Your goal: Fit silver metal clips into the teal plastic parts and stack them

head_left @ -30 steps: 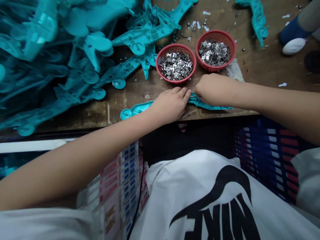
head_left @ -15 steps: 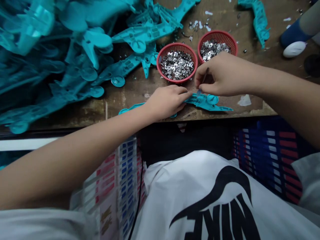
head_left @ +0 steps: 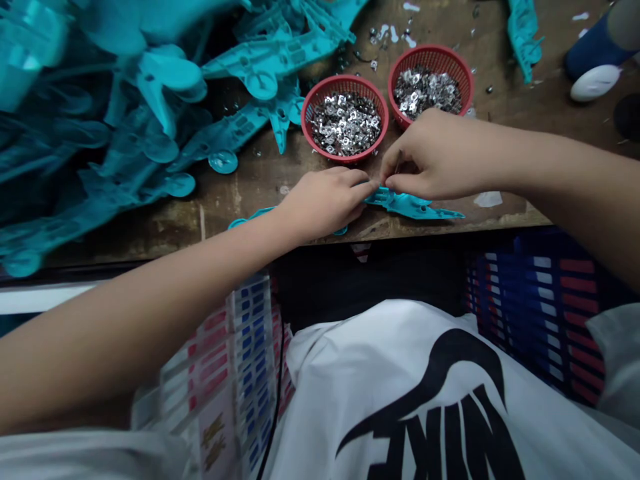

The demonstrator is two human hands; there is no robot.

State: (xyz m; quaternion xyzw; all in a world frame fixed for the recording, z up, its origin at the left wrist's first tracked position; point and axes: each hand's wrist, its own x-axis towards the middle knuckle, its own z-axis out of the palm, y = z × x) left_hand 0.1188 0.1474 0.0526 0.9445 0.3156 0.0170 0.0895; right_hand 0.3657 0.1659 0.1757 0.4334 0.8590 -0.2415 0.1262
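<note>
A long teal plastic part [head_left: 413, 205] lies along the near edge of the wooden table. Over its middle sits my left hand [head_left: 325, 200], fingers curled down on it and hiding much of its length. My right hand [head_left: 430, 157] is closed in a pinch just above the part, its fingertips meeting those of the left. Whatever small thing lies in that pinch is hidden; only a thin dark sliver shows between thumb and fingers. Beyond the hands stand two red baskets, a left basket [head_left: 306, 120] and a right basket [head_left: 467, 87], both filled with small shiny metal pieces [head_left: 345, 123].
A large heap of teal parts [head_left: 165, 73] covers the table's left side. Another teal part [head_left: 523, 40] lies at the back right, near a blue cylinder [head_left: 585, 63] and a white oval object [head_left: 595, 83]. Plastic crates, one on the left [head_left: 253, 333] and one on the right [head_left: 540, 313], stand below the table.
My right hand has shifted slightly left and in against the left fingertips; a small bluish spot under its fingers no longer shows. The view has tilted a little, and the left hand keeps its hold.
</note>
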